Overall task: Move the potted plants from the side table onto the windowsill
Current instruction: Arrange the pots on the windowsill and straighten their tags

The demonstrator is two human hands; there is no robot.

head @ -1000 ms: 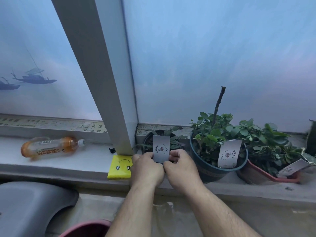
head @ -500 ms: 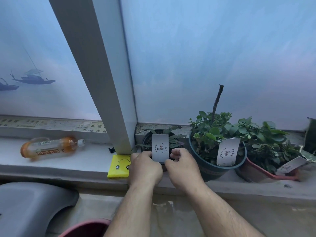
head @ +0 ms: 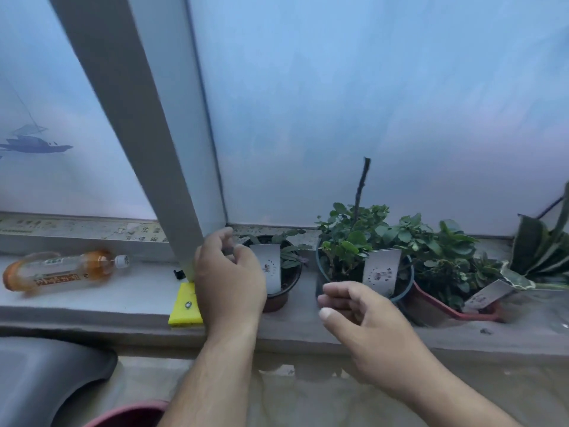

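Before you runs the windowsill (head: 92, 306), and a wide grey window post (head: 160, 143) comes down onto it at the left of centre. At the right a striped plant (head: 535, 257) leans in, beside a red pot (head: 446, 309) and a dark blue pot (head: 400, 291), both leafy and crowded together. A bottle (head: 61, 269) with orange drink lies on its side at the far left. Your left hand (head: 229, 282) is half curled beside the small brown pot (head: 277, 294); whether it grips the pot, I cannot tell. This small pot stands on the sill between the post and the blue pot. Your right hand (head: 366, 322) hovers in front of the blue pot, fingers relaxed, holding nothing. A yellow pad (head: 184, 309) lies at the foot of the post.
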